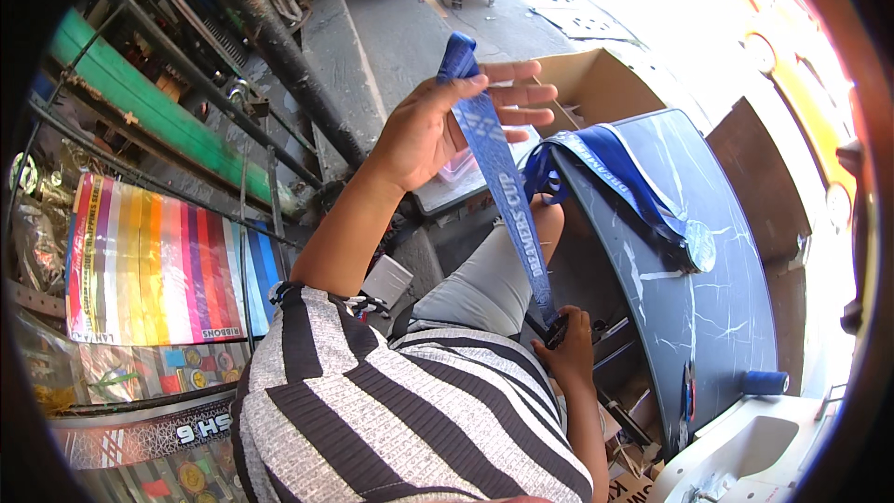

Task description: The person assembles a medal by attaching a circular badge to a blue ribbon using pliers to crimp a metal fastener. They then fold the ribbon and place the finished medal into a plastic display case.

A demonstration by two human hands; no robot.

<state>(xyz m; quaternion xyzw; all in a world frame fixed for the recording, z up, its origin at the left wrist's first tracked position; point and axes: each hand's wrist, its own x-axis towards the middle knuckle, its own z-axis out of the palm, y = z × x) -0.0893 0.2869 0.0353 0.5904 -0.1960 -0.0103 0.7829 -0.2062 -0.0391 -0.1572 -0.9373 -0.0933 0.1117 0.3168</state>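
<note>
A long blue printed ribbon (503, 177) stretches taut between my two hands. My left hand (419, 135) is raised and holds its upper part at the thumb, with the other fingers spread and a loop of ribbon standing above. Low beside my lap, my right hand (573, 345) is closed around a small dark object (557, 331) at the ribbon's lower end; its kind is not clear. Right of the ribbon, more blue medal ribbons (615, 172) lie over the edge of a dark marbled table (726, 317). A round medal (698, 245) rests at their end.
Scissors (689, 391) and a blue spool (765, 383) lie toward the table's near end, beside a white basin (745, 452). Beyond the table stands an open cardboard box (605, 84). Metal bars (279, 47) and a ribbon colour chart (163, 261) are on the left.
</note>
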